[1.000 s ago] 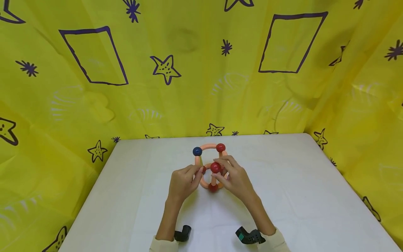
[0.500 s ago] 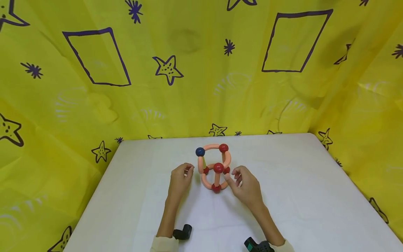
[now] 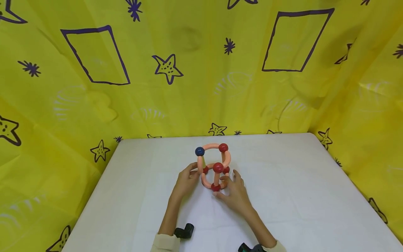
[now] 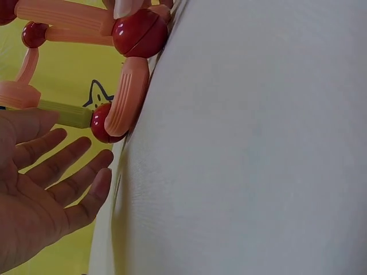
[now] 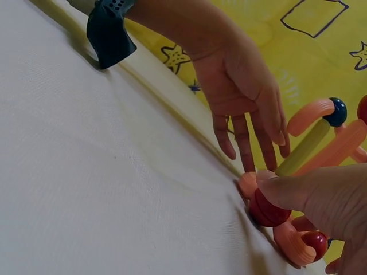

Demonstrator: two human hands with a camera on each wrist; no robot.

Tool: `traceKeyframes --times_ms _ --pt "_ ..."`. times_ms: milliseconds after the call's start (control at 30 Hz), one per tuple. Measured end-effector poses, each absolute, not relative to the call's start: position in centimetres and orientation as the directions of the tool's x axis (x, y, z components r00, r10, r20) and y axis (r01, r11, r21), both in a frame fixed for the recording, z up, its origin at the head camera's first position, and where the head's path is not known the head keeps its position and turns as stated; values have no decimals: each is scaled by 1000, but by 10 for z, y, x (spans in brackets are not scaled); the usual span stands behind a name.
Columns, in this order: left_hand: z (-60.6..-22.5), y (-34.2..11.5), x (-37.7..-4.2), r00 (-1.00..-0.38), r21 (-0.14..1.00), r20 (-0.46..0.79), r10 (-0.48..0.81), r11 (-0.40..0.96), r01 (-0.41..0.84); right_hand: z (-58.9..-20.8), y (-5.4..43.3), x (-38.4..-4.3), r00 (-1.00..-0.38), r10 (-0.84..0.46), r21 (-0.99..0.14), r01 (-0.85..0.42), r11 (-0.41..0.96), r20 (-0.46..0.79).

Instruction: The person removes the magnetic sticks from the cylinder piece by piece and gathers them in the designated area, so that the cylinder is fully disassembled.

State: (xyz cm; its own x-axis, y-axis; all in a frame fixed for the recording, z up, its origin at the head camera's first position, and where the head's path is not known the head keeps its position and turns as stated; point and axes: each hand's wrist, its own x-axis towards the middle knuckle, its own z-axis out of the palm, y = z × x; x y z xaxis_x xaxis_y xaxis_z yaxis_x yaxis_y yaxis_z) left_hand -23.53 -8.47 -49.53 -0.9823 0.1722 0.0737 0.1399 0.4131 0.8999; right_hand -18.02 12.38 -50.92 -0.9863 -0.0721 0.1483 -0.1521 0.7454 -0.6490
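A toy frame of balls and rods (image 3: 217,177) stands upright on the table. Its balls are red, except for one blue ball (image 3: 199,151) at the upper left. Most rods are curved and salmon-pink; a yellow-green rod (image 4: 66,113) runs up below the blue ball. My left hand (image 3: 188,180) is at the frame's left side, thumb right at the rods and the other fingers spread, slightly bent. My right hand (image 3: 234,192) holds the lower front red ball (image 5: 268,209), its thumb lying over the ball and its fingers on the frame's right side.
The white-covered table (image 3: 141,210) extends around the frame. A yellow curtain (image 3: 189,105) with dark stars and outlines hangs behind it and along both sides. Black wrist cameras sit on both forearms, the left camera (image 3: 184,231) being fully in view.
Both hands let go of the frame's upper part and drew apart, then came back in lower down, the right one onto the lower front ball. The frame stays in place.
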Motion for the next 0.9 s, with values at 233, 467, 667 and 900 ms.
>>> traceKeyframes --times_ms 233,467,667,900 --pt "-491 -84 -239 -975 904 137 173 382 194 -511 113 -184 -987 -59 -647 -144 749 151" --pt "-493 -83 -240 -975 899 140 174 389 198 -517 102 -187 -982 -3 -636 -126 761 190" --pt "-488 -84 -240 -977 914 170 132 348 207 -516 101 -187 -982 6 -630 -118 768 191" --pt "-478 -88 -240 -959 923 274 75 260 284 -516 105 -186 -973 -35 -600 -170 782 230"
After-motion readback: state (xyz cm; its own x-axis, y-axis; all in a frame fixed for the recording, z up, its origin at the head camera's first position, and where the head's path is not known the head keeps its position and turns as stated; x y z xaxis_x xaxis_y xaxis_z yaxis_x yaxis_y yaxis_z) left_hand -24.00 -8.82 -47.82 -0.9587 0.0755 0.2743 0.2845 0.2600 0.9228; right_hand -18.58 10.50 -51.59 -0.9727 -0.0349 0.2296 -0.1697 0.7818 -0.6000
